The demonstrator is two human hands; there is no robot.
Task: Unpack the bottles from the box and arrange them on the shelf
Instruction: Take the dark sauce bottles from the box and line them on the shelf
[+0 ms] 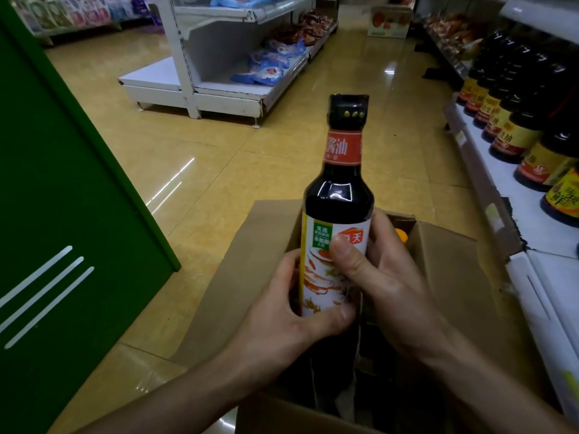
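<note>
The thumb (346, 256) of the right hand (391, 286) is pressed flat against the front of the white label, and the other fingers of that hand are curled round the far side, so that the dark sauce bottle (338, 189) (black cap, red neck band, white picture label) is grasped at mid-body. The lower edge of the same label is clamped by the thumb of the left hand (282, 308), whose other fingers are wrapped round the bottle's left side. The bottle is held upright in both hands, raised above the open brown cardboard box (250, 277); its lower end cannot be told apart from the dark interior. The box's flaps are folded outward. Inside the box, just behind the right hand, an orange bottle cap (402, 235) can be made out, but the rest of the contents are too dark to be read. The box is set on a glossy yellow tiled floor (219, 170). To the right a white shop shelf (529, 220) is seen, on which a row of dark bottles with yellow and red labels (513, 136) is lined up. To the left a tall green panel with three slanted white stripes (62, 198) is placed near the box. Farther off, across the aisle, a white metal shelving unit (188, 83) is stocked with blue plastic packets (269, 65).
</note>
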